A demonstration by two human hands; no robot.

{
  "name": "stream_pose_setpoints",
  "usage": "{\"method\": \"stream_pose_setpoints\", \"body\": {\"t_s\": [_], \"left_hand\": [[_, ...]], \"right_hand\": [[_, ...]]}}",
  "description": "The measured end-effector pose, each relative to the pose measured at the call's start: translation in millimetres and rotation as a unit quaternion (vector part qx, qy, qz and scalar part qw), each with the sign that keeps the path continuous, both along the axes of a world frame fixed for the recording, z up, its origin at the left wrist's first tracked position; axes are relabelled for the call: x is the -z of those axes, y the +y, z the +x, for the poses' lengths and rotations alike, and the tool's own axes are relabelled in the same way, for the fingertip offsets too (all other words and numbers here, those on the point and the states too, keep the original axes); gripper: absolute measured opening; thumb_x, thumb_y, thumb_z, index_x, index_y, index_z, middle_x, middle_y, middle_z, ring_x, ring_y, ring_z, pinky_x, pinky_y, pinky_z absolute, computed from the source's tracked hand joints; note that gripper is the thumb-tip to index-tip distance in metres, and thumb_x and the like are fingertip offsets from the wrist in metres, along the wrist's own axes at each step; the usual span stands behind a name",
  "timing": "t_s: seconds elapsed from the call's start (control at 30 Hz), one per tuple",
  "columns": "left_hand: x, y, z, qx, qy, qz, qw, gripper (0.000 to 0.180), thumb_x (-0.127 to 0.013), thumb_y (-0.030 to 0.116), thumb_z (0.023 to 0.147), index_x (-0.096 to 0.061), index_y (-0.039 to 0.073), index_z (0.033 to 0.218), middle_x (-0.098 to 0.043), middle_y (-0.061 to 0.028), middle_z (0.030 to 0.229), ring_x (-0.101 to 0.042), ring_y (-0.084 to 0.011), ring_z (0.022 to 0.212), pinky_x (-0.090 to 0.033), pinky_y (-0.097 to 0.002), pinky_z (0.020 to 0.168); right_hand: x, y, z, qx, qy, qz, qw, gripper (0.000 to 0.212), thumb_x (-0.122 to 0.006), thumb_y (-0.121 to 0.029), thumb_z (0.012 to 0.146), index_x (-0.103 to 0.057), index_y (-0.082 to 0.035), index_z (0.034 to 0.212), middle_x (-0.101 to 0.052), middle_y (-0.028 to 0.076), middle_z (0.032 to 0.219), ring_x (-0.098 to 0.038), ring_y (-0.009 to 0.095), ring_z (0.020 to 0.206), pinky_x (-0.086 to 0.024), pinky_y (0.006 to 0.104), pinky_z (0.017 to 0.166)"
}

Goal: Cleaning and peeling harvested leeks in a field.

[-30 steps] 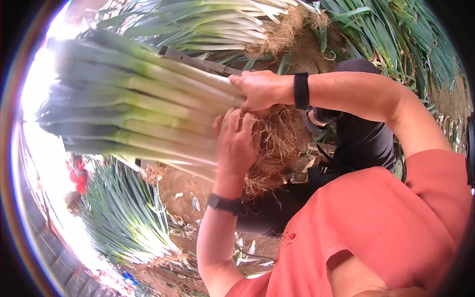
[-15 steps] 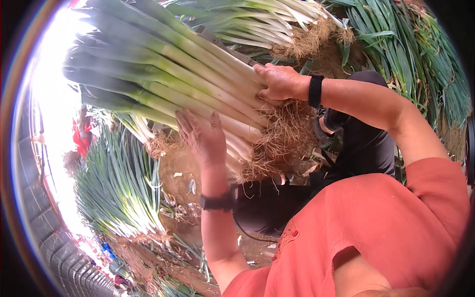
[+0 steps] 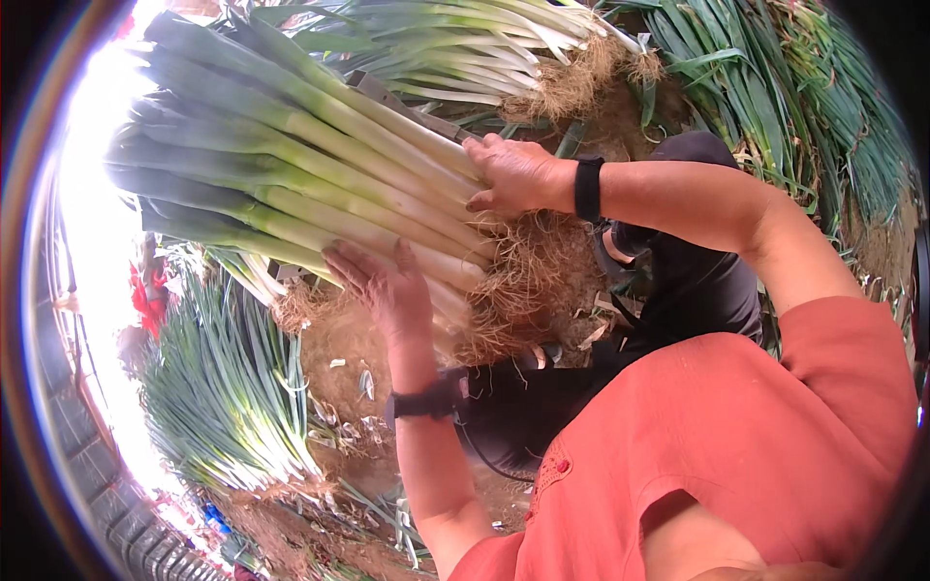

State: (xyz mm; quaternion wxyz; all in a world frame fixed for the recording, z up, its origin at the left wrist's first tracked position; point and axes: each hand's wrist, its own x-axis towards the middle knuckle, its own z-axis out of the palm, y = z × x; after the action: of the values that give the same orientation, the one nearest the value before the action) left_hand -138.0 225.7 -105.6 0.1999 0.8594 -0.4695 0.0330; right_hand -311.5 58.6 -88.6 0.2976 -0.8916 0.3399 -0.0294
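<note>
A thick bundle of long green onions [image 3: 291,174] with white stalks and brown tangled roots [image 3: 528,281] lies across my lap, leaves pointing left. My right hand [image 3: 513,174] rests on top of the white stalks near the root end, gripping the bundle. My left hand [image 3: 387,290] is under the bundle's near side, fingers spread and palm against the stalks. Both wrists wear black bands.
More green onions lie in a pile at the top [image 3: 465,48], along the right edge [image 3: 794,107] and at the lower left [image 3: 223,397]. Bare soil [image 3: 339,339] with trimmings lies below the bundle. My dark trousers [image 3: 697,281] and orange shirt [image 3: 736,455] fill the lower right.
The bundle has tilted and shifted toward the right and upward. My left hand slid from the root end out along the underside and opened flat; my right hand stayed on top.
</note>
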Motion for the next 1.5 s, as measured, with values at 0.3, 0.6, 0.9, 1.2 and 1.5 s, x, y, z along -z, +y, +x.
{"method": "stream_pose_setpoints", "body": {"t_s": [0.3,0.6,0.9,1.2,1.5], "left_hand": [[4.1,-4.2,-5.8,-0.031,-0.041,0.023,0.998,0.082,-0.046,0.047,0.092,-0.010,-0.007,0.143,-0.005,-0.0320,0.148,-0.005,-0.0445,0.139,-0.010,-0.0521,0.112],[8.9,-20.9,-21.3,-0.063,-0.090,0.087,0.990,0.077,-0.041,0.045,0.093,-0.014,-0.006,0.143,-0.008,-0.0295,0.149,-0.006,-0.0422,0.140,-0.011,-0.0528,0.111],[13.9,-18.7,-7.5,-0.067,-0.078,0.044,0.994,0.073,-0.039,0.046,0.094,-0.016,-0.001,0.145,-0.007,-0.0236,0.152,-0.006,-0.0359,0.141,-0.009,-0.0509,0.112],[-14.7,9.7,23.8,0.040,0.082,0.034,0.995,0.060,-0.042,0.045,0.094,-0.031,0.011,0.143,-0.012,-0.0194,0.152,-0.019,-0.0346,0.139,-0.022,-0.0390,0.112],[-39.6,19.0,23.6,0.073,-0.032,0.141,0.987,0.078,-0.063,0.047,0.080,-0.032,0.015,0.144,-0.020,-0.0207,0.150,-0.021,-0.0347,0.138,-0.025,-0.0478,0.109]], "right_hand": [[7.6,5.5,6.4,0.005,-0.015,-0.042,0.999,0.066,-0.071,-0.032,0.076,-0.040,0.002,0.124,-0.052,0.021,0.108,-0.056,0.039,0.100,-0.048,0.0457,0.083],[27.0,4.3,10.1,0.012,-0.026,-0.092,0.995,0.054,-0.066,-0.018,0.075,-0.043,0.005,0.118,-0.054,0.020,0.107,-0.057,0.036,0.101,-0.050,0.0437,0.081],[6.5,5.1,7.9,0.012,0.045,-0.036,0.998,0.064,-0.064,-0.019,0.080,-0.035,0.005,0.131,-0.049,0.023,0.120,-0.051,0.038,0.111,-0.043,0.0435,0.095],[-29.3,80.9,9.5,-0.136,-0.073,-0.067,0.986,0.046,-0.060,-0.024,0.081,-0.049,0.008,0.112,-0.057,0.023,0.102,-0.060,0.037,0.092,-0.050,0.0426,0.081],[-19.9,106.7,20.8,-0.182,-0.045,-0.043,0.981,0.067,-0.072,-0.037,0.069,-0.048,0.014,0.107,-0.056,0.026,0.096,-0.061,0.038,0.084,-0.052,0.0407,0.071]]}}
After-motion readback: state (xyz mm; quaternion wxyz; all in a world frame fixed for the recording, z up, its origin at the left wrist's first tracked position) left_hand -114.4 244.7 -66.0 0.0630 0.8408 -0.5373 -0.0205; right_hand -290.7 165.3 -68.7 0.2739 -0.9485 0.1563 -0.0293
